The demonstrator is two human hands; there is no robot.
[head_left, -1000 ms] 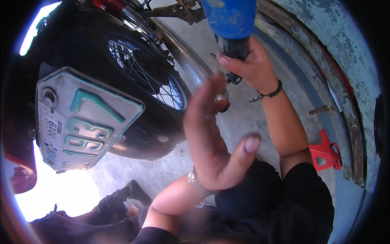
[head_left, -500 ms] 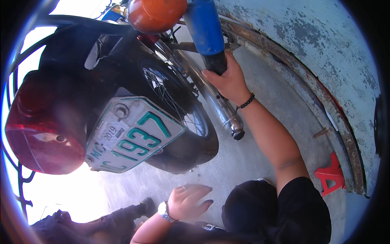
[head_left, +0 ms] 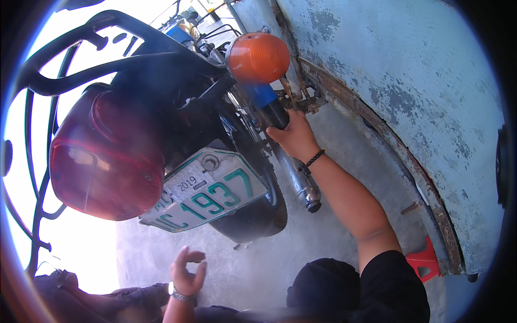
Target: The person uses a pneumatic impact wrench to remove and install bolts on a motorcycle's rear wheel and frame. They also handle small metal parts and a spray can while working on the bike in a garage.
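My right hand (head_left: 297,134) is closed round the black end of a blue cylinder-shaped object (head_left: 262,96) beside a motorcycle's rear. An orange turn signal (head_left: 258,58) hides the far part of that object, and I cannot make out its kind. Just below the hand runs a chrome exhaust pipe (head_left: 297,180). At the lower left, my left hand (head_left: 187,273) is in the air with bent fingers apart, holding nothing. The motorcycle's large red tail light (head_left: 107,167) and its white licence plate (head_left: 210,188) lie between the hands and the frame's left side.
A peeling pale-blue metal panel (head_left: 388,91) with a rusty lower edge stands along the right. Near its foot is a red stand (head_left: 423,264). Black rack tubing (head_left: 102,70) juts out at the upper left. Another person's dark clothing (head_left: 86,296) shows at the lower left.
The view has shifted, bringing more of the rack and tail light in. My left hand has moved left. The blue object now sits farther off, partly behind the turn signal, still in my right hand.
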